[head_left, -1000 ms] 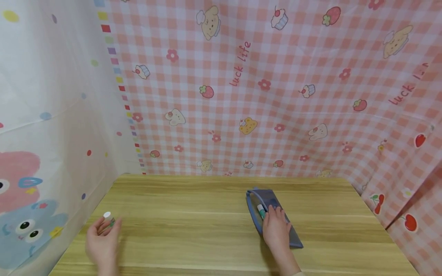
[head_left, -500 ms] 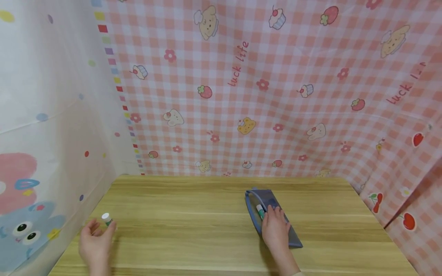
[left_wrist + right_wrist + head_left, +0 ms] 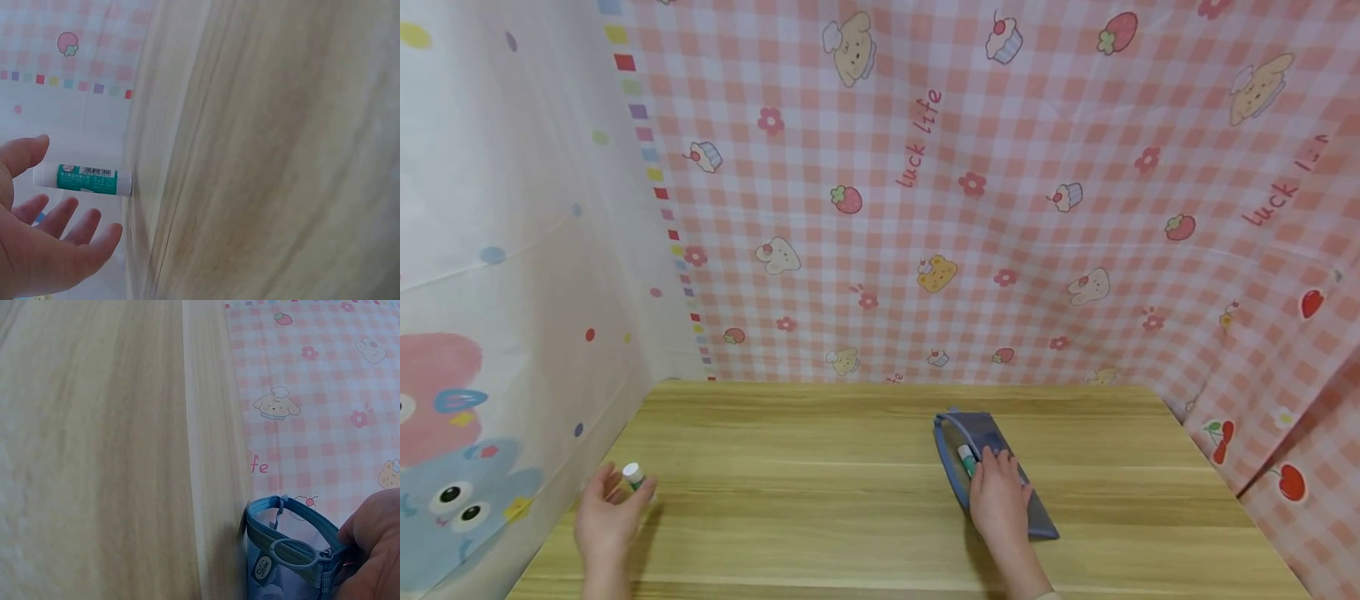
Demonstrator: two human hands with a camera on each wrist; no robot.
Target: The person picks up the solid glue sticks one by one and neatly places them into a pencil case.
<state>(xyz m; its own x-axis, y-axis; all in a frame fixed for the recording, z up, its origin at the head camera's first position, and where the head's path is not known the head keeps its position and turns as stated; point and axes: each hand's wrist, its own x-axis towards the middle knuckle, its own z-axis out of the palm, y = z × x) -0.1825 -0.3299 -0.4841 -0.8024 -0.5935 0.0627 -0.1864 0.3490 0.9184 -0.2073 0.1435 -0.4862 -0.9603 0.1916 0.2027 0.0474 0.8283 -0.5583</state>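
On the table's left side a glue stick with a white cap and green label stands upright. My left hand is around it with fingers spread; in the left wrist view a gap shows between the fingertips and the glue stick. To the right lies a blue zip pencil case, its mouth open. My right hand grips the case at its edge, near the zip pull in the right wrist view. A second white-capped green tube shows in the mouth, partly hidden by that hand.
The wood-grain table runs back to a pink checked cloth hung as a wall. A white cloth with cartoon prints hangs along the left side. More pink cloth hangs on the right.
My left hand has shifted slightly left and its fingers have spread away from the glue stick, which stays upright. My right hand keeps its grip on the pencil case.
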